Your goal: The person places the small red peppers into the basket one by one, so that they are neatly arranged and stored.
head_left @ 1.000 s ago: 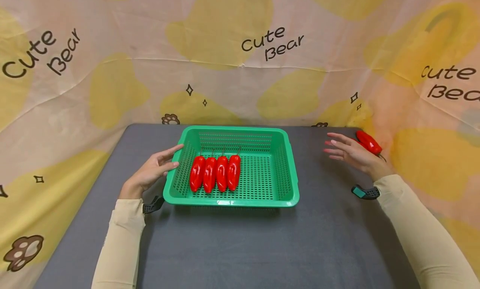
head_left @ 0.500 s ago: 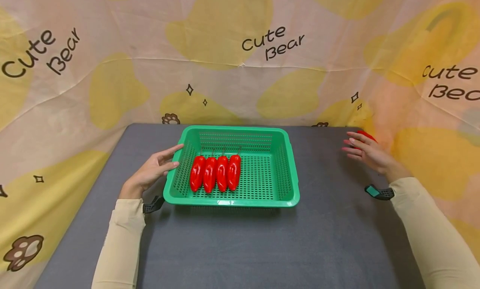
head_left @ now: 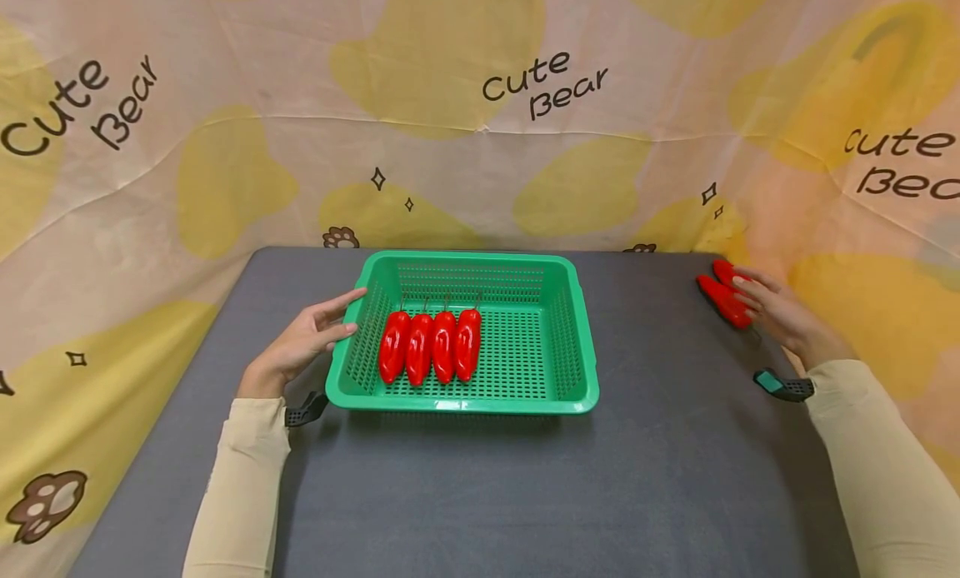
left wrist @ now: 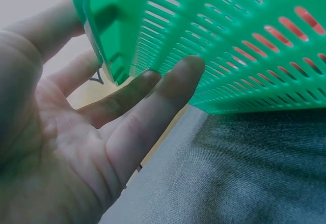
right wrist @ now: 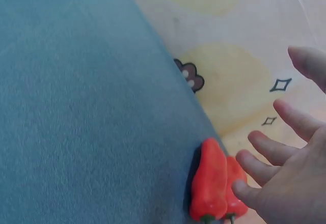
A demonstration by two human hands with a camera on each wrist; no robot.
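My left hand (head_left: pixel 303 345) holds the left rim of a green plastic basket (head_left: pixel 461 406). In the left wrist view some fingers (left wrist: pixel 175 84) lie against the slotted outer wall, while another digit reaches over the rim. Several glossy red peppers (head_left: pixel 418 351) lie side by side in the basket's left half, stems toward the back. At the table's far right my right hand (head_left: pixel 791 316) hovers beside two more red peppers, the nearer one (right wrist: pixel 210 180) partly covering the farther one (right wrist: pixel 235 186). Its fingers are spread and hold nothing; the head view shows them overlapping the farther pepper.
The basket stands on a grey cloth-covered table (head_left: pixel 465 495). Patterned fabric (head_left: pixel 465 170) hangs close along the back and both sides. The two loose peppers lie near the right back corner, against the fabric side. The basket's right half shows bare slotted floor (head_left: pixel 517 353).
My right hand has moved right across the loose peppers to their right side, uncovering the nearer one. The left hand, the basket and its peppers have stayed put.
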